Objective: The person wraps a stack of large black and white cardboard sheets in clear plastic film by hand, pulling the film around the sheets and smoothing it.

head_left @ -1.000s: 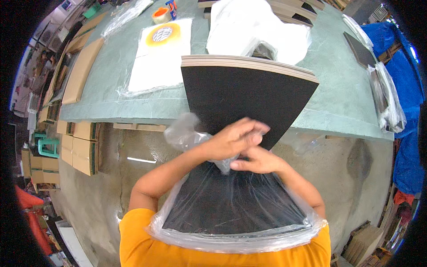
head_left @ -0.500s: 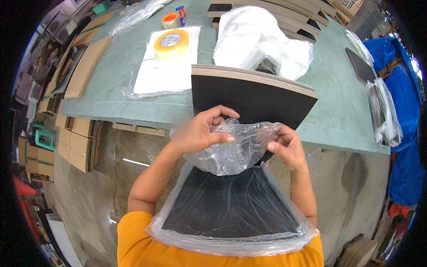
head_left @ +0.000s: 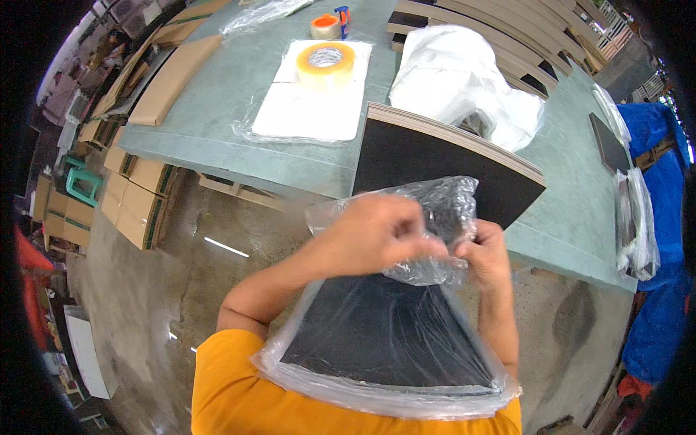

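A black board (head_left: 384, 333) stands against my body inside a clear plastic bag (head_left: 442, 196), whose loose end is bunched up in front of me. My right hand (head_left: 487, 254) pinches the edge of this end between thumb and fingers. Slightly blurred, my left hand (head_left: 384, 235) is curled over the plastic, its thumb and fingertips closed close to the right hand's grip. Just beyond the bag, a stack of black boards with pale edges (head_left: 442, 159) sits at the table's front edge.
The green table (head_left: 217, 101) carries a yellow tape roll (head_left: 325, 65) on white sheets (head_left: 304, 116), an orange-cored tape roll (head_left: 325, 27) and white plastic bags (head_left: 464, 80). Flat cardboard boxes (head_left: 138, 203) stand at left. A blue tarp (head_left: 656, 239) hangs at right.
My left hand has moved right and curled in toward my right hand, gathering the bag's loose end, which now stands higher on the right. The view has shifted, so the table items appear further right.
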Demonstrator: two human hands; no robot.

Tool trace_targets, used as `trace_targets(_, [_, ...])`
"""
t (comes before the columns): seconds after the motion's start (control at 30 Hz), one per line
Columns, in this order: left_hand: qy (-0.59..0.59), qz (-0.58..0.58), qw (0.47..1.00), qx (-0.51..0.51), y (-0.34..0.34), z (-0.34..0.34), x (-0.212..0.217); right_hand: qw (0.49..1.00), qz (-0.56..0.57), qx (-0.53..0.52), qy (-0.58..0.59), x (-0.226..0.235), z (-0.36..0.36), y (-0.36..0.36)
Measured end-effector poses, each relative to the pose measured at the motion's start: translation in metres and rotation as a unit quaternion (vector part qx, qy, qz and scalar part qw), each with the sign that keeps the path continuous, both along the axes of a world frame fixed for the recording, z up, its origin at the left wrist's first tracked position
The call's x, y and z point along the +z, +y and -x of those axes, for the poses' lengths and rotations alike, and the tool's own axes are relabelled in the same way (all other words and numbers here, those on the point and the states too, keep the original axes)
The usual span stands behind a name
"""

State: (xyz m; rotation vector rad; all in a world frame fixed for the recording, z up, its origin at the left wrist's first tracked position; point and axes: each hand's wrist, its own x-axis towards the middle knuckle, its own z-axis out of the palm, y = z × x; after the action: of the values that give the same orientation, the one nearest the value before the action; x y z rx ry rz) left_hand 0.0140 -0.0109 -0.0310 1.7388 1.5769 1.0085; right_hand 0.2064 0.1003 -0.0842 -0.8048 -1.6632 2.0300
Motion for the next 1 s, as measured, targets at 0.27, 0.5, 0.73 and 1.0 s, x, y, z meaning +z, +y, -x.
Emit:
trace_targets(0.27, [-0.021, 0.045, 0.986, 0.160, -0.007, 0.063, -0.054, 0.978, 0.155, -0.052, 0.129, 0.004, -0.008, -0.001])
trace_targets(0.5, [-0.060, -0.023, 0.998, -0.003, 0.019, -0.015, -0.014, 0.997, -0.063, -0.041, 0.034, -0.019, -0.009, 0.004])
trace_targets(0.73, [-0.068, -0.047, 0.996, 0.026, 0.002, 0.005, -0.047, 0.970, 0.142, -0.148, 0.130, -0.013, -0.006, -0.014])
trace_targets(1.0, [-0.089, -0.144, 0.985, 0.038, 0.005, 0.014, -0.044, 0.999, 0.013, -0.028, 0.020, -0.014, -0.016, 0.003])
